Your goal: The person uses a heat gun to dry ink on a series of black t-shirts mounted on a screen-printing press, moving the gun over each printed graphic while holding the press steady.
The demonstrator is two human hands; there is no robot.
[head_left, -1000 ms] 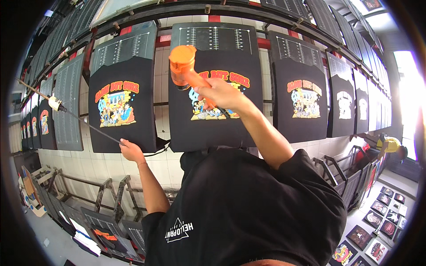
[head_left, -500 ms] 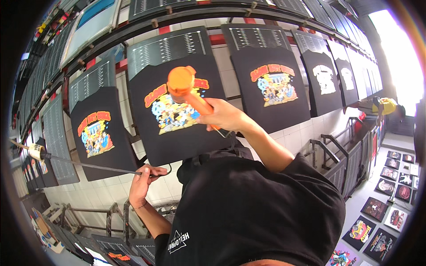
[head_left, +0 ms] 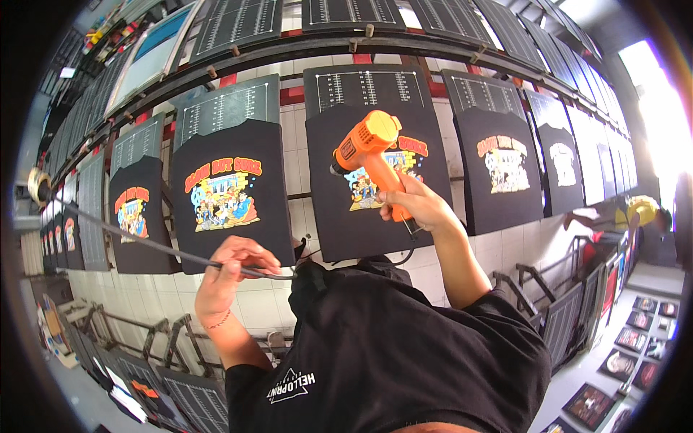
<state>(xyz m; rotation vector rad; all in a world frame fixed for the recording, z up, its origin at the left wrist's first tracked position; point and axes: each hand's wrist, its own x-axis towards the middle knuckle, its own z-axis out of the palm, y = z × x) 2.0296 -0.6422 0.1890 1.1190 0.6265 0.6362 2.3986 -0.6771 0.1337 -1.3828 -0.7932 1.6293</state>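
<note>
Heat gun (head_left: 374,148), bright orange, hangs in the air above the middle shirt (head_left: 343,231), between the left and right edges of its board (head_left: 350,92), hiding part of the print (head_left: 364,196). From where I stand I can't judge the gap to the cloth. The right hand (head_left: 426,207) is wrapped round the handle, low down, which I take to leave the fingers away from the nozzle end; the dark nozzle (head_left: 336,169) faces toward the board's left edge. On that side the left hand (head_left: 227,278) pinches a dark cable (head_left: 144,243) narrowly between thumb and fingers, by the near edge of the left board (head_left: 224,108). I'd guess that lifts its slack off the shirts. Whether it runs to the tool is hidden at the person's body. Both shirts lie flat, stopping short of their boards' far edges, so white scale marks (head_left: 369,86) show, probably for lining cloth up evenly.
</note>
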